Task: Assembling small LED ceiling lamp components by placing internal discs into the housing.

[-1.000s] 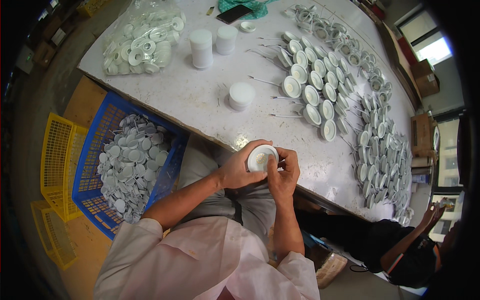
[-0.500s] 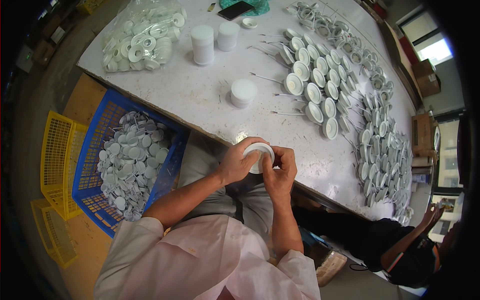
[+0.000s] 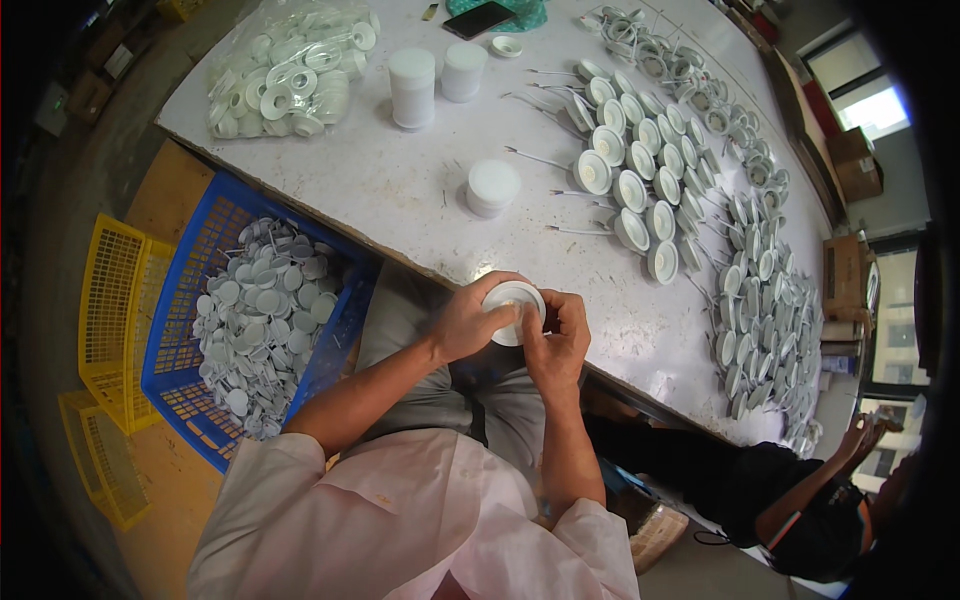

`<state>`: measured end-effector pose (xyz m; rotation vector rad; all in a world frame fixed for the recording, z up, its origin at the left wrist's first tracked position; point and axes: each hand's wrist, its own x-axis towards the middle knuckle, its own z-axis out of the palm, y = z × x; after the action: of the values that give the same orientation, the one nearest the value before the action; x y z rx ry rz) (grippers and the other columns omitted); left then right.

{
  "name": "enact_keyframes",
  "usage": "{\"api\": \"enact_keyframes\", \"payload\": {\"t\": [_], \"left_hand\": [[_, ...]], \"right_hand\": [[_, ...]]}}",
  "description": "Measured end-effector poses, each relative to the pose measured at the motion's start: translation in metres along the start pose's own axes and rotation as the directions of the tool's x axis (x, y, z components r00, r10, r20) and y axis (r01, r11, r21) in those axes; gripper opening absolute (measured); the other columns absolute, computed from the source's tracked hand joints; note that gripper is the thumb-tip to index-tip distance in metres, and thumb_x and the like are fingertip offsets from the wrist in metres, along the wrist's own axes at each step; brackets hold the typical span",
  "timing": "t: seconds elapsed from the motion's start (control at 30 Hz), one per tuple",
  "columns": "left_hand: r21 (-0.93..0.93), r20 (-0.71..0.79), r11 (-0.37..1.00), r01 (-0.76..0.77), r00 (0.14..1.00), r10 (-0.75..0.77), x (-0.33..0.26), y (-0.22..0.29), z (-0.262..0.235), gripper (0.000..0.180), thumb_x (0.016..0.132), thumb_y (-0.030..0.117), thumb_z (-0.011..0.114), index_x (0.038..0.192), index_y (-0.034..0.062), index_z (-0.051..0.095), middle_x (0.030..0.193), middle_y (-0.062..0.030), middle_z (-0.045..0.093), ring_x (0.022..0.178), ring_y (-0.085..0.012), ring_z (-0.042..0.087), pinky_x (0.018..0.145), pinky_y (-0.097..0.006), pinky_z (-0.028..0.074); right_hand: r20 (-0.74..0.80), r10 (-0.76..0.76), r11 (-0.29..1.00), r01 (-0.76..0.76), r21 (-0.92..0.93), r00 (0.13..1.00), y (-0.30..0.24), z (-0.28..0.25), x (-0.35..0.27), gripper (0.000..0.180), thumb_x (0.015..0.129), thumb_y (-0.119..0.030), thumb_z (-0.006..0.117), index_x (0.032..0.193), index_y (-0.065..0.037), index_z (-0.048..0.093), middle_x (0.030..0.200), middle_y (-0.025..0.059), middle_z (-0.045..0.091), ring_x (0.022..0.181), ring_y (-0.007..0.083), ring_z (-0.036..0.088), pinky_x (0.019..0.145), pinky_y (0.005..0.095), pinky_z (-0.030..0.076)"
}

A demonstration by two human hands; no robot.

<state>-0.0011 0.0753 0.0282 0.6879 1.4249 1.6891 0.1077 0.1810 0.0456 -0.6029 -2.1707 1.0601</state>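
Between my two hands, over my lap at the table's edge, is a round white downlight (image 3: pixel 516 292), its dished side up. My left hand (image 3: pixel 468 322) grips its rim from the left, with the thumb reaching into the dish. On the other side, my right hand (image 3: pixel 557 345) holds the rim, its thumb pressed inside. Several downlights with wire tails (image 3: pixel 632 190) lie in rows on the table to the right. Stacks of white discs (image 3: pixel 493 188) stand ahead of my hands, one nearer and two (image 3: pixel 412 88) farther back.
A clear bag of white rings (image 3: pixel 290 80) sits on the table (image 3: pixel 400 190) at far left. Below it stands a blue basket (image 3: pixel 185 300) full of round white pieces, beside yellow crates (image 3: pixel 125 320). A phone (image 3: pixel 480 19) lies at the back. Another person (image 3: pixel 800 500) is at right.
Both hands stay around the downlight; the right thumb has shifted slightly inside the dish. The whole view has moved a little.
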Motion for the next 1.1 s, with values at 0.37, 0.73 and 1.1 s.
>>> {"api": "enact_keyframes", "payload": {"t": [0.37,0.73,1.1], "left_hand": [[0.011,0.067,0.997,-0.077,0.995,0.076,-0.023,-0.001,-0.03,0.091,0.064,0.003,0.079,0.141,0.0028,0.03,0.129,-0.0088,0.05,0.12,-0.0164,0.048,0.102,-0.031,0.038],[0.169,-0.051,0.983,-0.068,0.996,0.078,-0.048,0.001,-0.04,0.086,0.065,0.003,0.079,0.138,0.0008,0.032,0.134,-0.0107,0.049,0.124,-0.0191,0.046,0.105,-0.033,0.036],[0.206,-0.07,0.976,-0.073,0.993,0.09,-0.049,-0.006,-0.039,0.083,0.068,0.003,0.078,0.137,0.0014,0.033,0.127,-0.0117,0.052,0.12,-0.0184,0.05,0.102,-0.032,0.04]], "right_hand": [[-0.007,0.268,0.948,-0.262,0.183,0.963,0.02,0.006,0.061,0.025,0.086,-0.011,0.062,0.109,0.001,0.06,0.082,0.0019,0.059,0.065,0.0072,0.053,0.054,0.0208,0.043],[0.111,0.421,0.905,-0.425,0.017,0.9,0.046,0.083,0.143,0.042,0.076,-0.032,0.076,0.096,0.002,0.059,0.076,0.0047,0.057,0.068,0.0139,0.055,0.063,0.0275,0.047],[0.205,0.555,0.524,-0.531,0.666,0.806,0.039,0.052,0.119,0.019,0.089,-0.021,0.066,0.084,-0.006,0.056,0.066,0.0005,0.053,0.051,0.0071,0.047,0.048,0.0196,0.039]]}}
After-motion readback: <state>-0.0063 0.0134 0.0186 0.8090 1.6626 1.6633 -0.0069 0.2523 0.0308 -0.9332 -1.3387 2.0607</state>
